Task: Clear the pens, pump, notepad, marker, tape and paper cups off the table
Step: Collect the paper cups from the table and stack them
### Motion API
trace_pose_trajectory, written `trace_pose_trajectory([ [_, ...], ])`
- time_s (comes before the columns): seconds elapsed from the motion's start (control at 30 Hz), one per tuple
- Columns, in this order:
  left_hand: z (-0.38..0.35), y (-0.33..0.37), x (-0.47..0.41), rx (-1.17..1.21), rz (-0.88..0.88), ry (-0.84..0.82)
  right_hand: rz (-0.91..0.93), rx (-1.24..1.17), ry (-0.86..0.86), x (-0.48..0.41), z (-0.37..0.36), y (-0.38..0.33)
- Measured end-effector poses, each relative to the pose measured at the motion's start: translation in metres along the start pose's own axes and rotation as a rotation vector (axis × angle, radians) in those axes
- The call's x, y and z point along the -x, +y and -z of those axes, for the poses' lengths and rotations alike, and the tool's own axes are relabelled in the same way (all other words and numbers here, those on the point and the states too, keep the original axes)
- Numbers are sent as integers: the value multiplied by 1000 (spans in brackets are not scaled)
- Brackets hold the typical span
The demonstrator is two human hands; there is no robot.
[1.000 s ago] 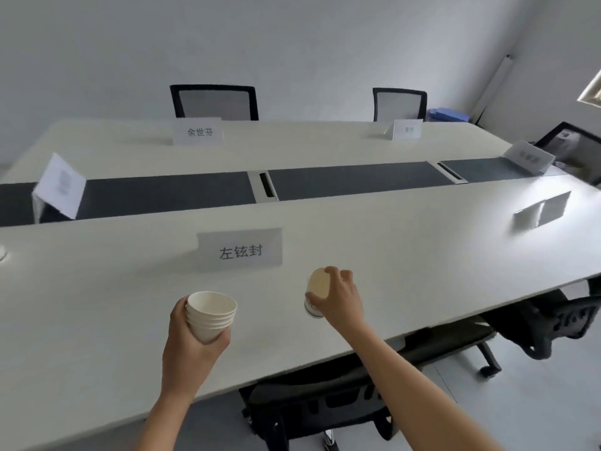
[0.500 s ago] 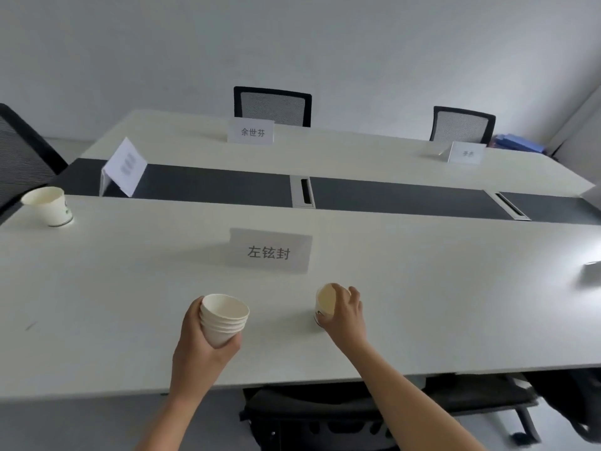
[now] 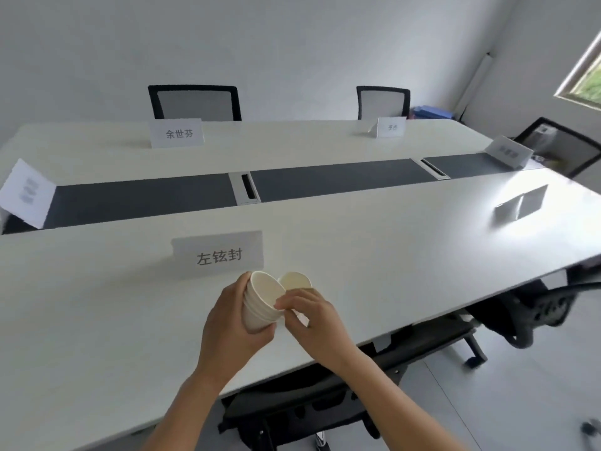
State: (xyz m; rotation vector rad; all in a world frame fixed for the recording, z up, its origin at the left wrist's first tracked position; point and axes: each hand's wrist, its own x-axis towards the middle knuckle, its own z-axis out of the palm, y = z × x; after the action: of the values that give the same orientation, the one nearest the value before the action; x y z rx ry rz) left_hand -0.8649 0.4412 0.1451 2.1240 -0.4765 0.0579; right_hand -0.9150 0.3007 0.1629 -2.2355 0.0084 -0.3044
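Over the table [image 3: 406, 242] near edge: left hand [image 3: 232, 323] wrapped around the stack [image 3: 260, 304], tilted right; right hand [image 3: 313, 315] pinches the cup [image 3: 295, 281], rims touching. Risk: cup goes in crooked, rim catches and crumples, or the pinch slips and it drops.

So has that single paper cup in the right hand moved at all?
Yes. The single cup has gone leftwards along the name card, and now meets the stack of cups by the card's right end.

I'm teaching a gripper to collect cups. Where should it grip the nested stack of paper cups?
Grip the stack of cups around its lower side wall, from the left, as the left hand does; the mouth tilts right, open for the single cup.
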Motion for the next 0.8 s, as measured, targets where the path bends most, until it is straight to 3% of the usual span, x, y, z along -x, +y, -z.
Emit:
trace_pose_trajectory([
  [0.2, -28, 38, -10, 7, -193, -195, -66, 103, 183, 37, 38, 7],
  [0.4, -64, 86, 7, 107, -423, -368, -186, 118, 555, 100, 68, 6],
  [0.57, -103, 119, 38, 112, -604, -497, -302, 102, 735, 159, 91, 10],
  [0.8, -167, 151, 91, 178, -546, -728, -493, -18, 834, 234, 116, 41],
])
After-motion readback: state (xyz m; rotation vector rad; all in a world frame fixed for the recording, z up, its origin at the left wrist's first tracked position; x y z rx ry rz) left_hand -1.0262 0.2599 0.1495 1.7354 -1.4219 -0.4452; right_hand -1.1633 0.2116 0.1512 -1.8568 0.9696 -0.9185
